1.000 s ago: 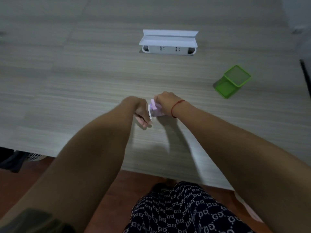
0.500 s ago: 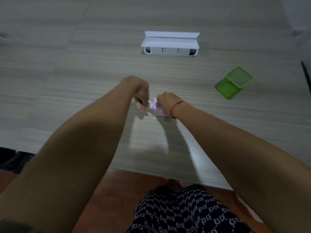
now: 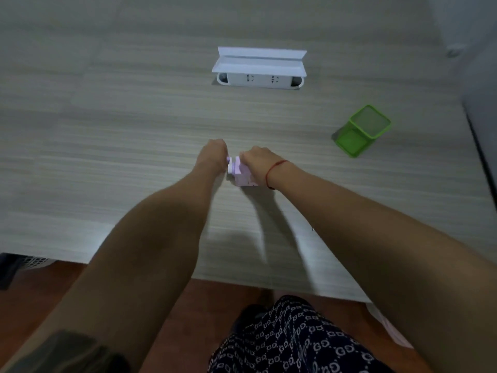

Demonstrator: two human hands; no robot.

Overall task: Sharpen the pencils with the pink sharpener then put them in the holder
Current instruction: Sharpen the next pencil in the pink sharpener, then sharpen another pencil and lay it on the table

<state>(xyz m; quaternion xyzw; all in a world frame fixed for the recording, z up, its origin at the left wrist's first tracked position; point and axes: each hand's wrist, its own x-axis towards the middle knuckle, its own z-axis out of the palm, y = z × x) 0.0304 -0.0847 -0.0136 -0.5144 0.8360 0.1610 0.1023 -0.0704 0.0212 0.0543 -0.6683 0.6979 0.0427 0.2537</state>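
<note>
On the near middle of the pale wood-grain worktop the work is gathered, with bare board stretching away to the left. Left hand comes first: it is curled into a loose fist pressed against the left end of the pink sharpener, where a small paler knob or crank juts out; the fingers appear closed on that part, though what exactly they pinch is hidden behind the knuckles. Just beside it, the right hand, with a red thread at the wrist, lies over the top and far side of the sharpener, clamping the little box down against the board. No pencil can be made out; if one is in the sharpener, the hands cover it. By the look of it, this is the grinding step, one hand turning and the other steadying. A sharpener like this is likely light, hard plastic with smooth sides, so it would skate or tip unless pressed flat from above, and the sensible hold is across its body, clear of the crank's sweep. A pencil would be stiff but brittle at the point, best gripped by the shaft. Farther back, past the hands, a white socket box with its lid raised is set in the surface. Well apart to the right stands the green holder, a two-compartment tub in which nothing can be seen, suggesting the putting-away is yet to come.
</note>
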